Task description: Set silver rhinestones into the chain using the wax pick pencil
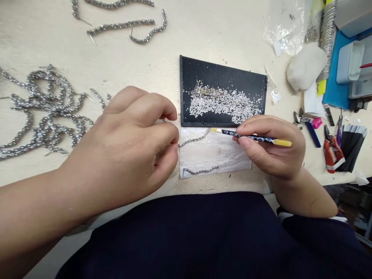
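Note:
My left hand (133,139) is closed at the left edge of a white sheet (221,151), fingertips pinched on the end of a thin rhinestone-studded strand (197,139). The strand runs from these fingers up to the right, ending by the tray's lower edge. My right hand (270,143) grips a dark patterned pencil-like stick (250,136) with yellow ends. Its tip lies close to the strand's free end; whether they touch I cannot tell. Behind the sheet lies a black ridged tray (223,69) with many loose rhinestones (221,102). A shorter studded strand (200,170) rests on the sheet's lower part.
To the left lies a tangled heap of studded strands (49,112), and several more (124,26) lie at the back. On the right are a white stone-like lump (306,66), orange-handled cutters (333,151), blue-handled pliers (312,131) and white containers (350,62).

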`<action>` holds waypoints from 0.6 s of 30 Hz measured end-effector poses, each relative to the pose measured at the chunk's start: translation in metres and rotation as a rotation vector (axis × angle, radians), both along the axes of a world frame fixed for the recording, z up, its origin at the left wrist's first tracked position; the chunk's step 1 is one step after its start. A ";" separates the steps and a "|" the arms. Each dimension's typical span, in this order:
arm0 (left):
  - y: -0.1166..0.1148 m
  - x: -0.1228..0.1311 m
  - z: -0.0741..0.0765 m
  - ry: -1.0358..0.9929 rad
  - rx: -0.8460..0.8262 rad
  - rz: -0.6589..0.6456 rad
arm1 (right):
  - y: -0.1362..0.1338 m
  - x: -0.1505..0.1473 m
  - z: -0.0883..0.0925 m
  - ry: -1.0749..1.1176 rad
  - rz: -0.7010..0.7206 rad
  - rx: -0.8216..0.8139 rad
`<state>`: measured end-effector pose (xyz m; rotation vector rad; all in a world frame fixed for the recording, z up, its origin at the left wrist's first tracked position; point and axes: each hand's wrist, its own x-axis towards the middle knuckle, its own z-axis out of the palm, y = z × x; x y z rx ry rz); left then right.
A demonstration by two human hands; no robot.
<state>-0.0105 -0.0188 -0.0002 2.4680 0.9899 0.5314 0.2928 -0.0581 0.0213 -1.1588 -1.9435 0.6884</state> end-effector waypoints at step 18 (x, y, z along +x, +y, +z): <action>0.000 0.001 -0.001 -0.003 0.087 -0.051 | 0.000 0.000 -0.001 0.031 0.017 -0.014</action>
